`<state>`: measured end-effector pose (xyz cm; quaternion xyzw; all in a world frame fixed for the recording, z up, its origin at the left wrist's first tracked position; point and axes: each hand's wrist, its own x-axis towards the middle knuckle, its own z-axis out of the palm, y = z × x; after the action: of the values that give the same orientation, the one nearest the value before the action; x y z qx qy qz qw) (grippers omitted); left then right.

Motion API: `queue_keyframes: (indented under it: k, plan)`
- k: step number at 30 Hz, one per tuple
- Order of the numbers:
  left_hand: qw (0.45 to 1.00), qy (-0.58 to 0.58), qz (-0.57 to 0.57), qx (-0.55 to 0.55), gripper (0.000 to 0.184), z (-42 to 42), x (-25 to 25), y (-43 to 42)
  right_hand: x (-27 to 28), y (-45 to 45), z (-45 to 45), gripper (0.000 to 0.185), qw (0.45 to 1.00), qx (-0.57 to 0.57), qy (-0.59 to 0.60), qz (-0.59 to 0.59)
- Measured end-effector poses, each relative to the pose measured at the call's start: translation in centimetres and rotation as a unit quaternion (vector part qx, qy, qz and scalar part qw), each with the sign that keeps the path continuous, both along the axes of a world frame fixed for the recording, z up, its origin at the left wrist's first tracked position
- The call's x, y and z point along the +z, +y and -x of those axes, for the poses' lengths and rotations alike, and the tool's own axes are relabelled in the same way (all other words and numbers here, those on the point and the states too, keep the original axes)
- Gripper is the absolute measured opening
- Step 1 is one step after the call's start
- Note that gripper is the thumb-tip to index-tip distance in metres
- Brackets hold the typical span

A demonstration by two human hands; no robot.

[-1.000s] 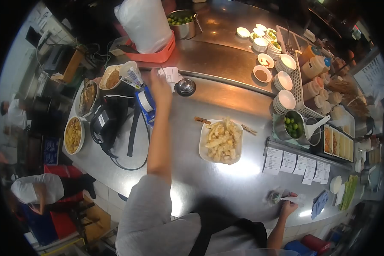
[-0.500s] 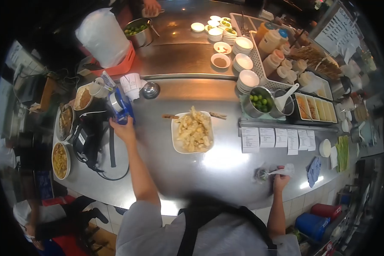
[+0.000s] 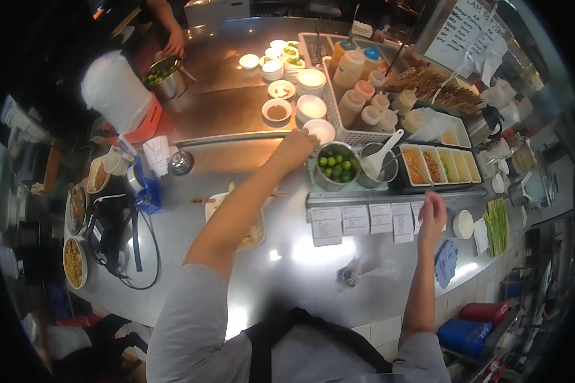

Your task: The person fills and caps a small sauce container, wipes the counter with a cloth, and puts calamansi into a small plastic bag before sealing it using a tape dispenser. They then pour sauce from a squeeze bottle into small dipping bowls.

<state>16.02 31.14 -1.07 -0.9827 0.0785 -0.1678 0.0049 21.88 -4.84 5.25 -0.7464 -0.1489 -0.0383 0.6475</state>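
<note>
My left hand (image 3: 295,150) reaches across the counter, its fingers closed on the rim of a white saucer (image 3: 319,131) at the top of a stack. Under that forearm sits a white dish of fried food (image 3: 255,231), partly hidden. Just right of the saucer stands a metal pot of small green limes (image 3: 337,167). My right hand (image 3: 432,218) is raised over the right end of the order slips (image 3: 355,220), fingers loosely bent and holding nothing visible. A small knotted clear plastic bag (image 3: 349,275) lies on the counter between my arms.
A blue tape dispenser (image 3: 148,189), black cabled device (image 3: 112,233) and food bowls (image 3: 75,262) stand left. Sauce bottles (image 3: 349,70), a topping tray (image 3: 433,165) and a blue cloth (image 3: 446,263) are right. Another person's hand (image 3: 174,43) is at a far pot (image 3: 166,80).
My left hand has left the tape dispenser and moved right to the saucer stack. My right hand has let go of the plastic bag and moved up. The view has shifted right.
</note>
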Motion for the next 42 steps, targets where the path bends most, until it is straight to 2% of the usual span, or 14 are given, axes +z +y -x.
queue_keyframes:
  k: [3,8,9,10,14,16,20,23,27,32,35,37,39,42]
  plan:
    - [0.988,0.118,-0.068,0.07,0.019,-2.7,-0.2,-0.4,3.4,4.7,-5.7,0.019,0.991,0.123,-0.045,0.027]
    - [0.985,0.109,0.08,0.104,0.01,-2.0,0.6,-0.6,6.5,18.0,-13.9,0.046,0.948,0.212,-0.173,0.161]
    - [0.975,-0.01,0.185,0.123,0.011,-1.9,0.3,-0.8,6.9,20.8,-15.3,0.053,0.938,0.225,-0.191,0.183]
    - [0.94,-0.133,0.283,0.138,0.012,-1.7,0.2,-0.9,6.1,24.1,-17.2,0.062,0.936,0.162,-0.214,0.227]
    - [0.861,-0.177,0.415,0.234,0.012,4.5,4.7,-5.4,4.4,31.1,-18.6,0.083,0.886,-0.009,-0.259,0.383]
    - [0.854,-0.151,0.416,0.272,0.013,9.9,6.0,-9.6,4.2,32.1,-18.4,0.084,0.911,0.007,-0.238,0.336]
    - [0.875,-0.153,0.409,0.207,0.014,19.6,-1.1,-16.1,4.2,32.2,-19.9,0.079,0.941,0.045,-0.265,0.206]
    - [0.878,-0.165,0.402,0.202,0.018,23.0,-4.0,-17.8,12.8,28.0,-16.8,0.079,0.942,0.023,-0.321,0.098]
    - [0.915,-0.131,0.332,0.189,0.022,24.7,-6.5,-18.8,21.2,23.7,-11.4,0.072,0.936,0.081,-0.275,-0.205]
    - [0.935,-0.086,0.303,0.162,0.013,24.4,-4.8,-18.2,18.1,21.2,-6.1,0.07,0.929,0.253,-0.26,-0.067]
    - [0.907,-0.025,0.401,0.128,0.028,23.4,-8.2,-16.6,15.4,18.4,-1.2,0.067,0.891,0.408,-0.195,0.045]
    - [0.889,-0.017,0.448,0.095,0.052,22.6,-10.2,-16.2,15.0,16.3,2.4,0.071,0.768,0.486,-0.249,0.334]
    - [0.876,-0.004,0.468,0.112,0.081,22.2,-8.6,-16.0,13.1,15.2,4.0,0.072,0.717,0.542,-0.191,0.396]
    - [0.862,-0.019,0.491,0.127,0.097,21.8,-6.7,-15.9,10.8,14.4,6.9,0.065,0.495,0.518,-0.272,0.643]
